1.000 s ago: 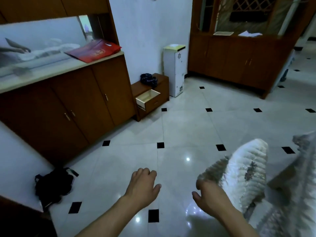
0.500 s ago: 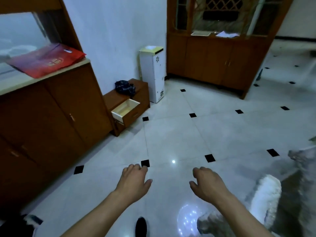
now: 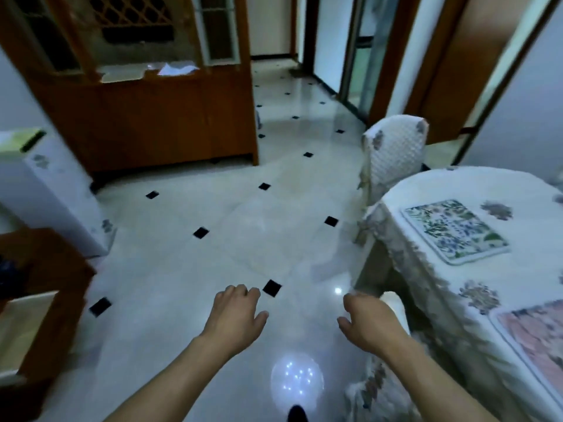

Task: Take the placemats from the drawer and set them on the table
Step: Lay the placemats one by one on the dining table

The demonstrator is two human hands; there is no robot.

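On the right of the frame, the cloth-covered bench [image 3: 463,185] carries two placemats lying flat. The green-patterned placemat [image 3: 454,231] sits near the bench's left edge, with its long axis running from upper left to lower right of the frame. The pink placemat [image 3: 539,339] is cut off by the lower right corner, so its long axis cannot be told. The drawer [image 3: 26,327] stands open at the lower left edge, and its contents cannot be made out.

The left hand [image 3: 234,318] and the right hand [image 3: 368,324] hang over the floor [image 3: 243,239] at lower centre, fingers loosely curled, holding nothing.

The mats look thin, light and probably bendable. A pinch at a short edge or corner, with the other hand under the far side, should keep one flat, while dragging it may ruck the cloth.
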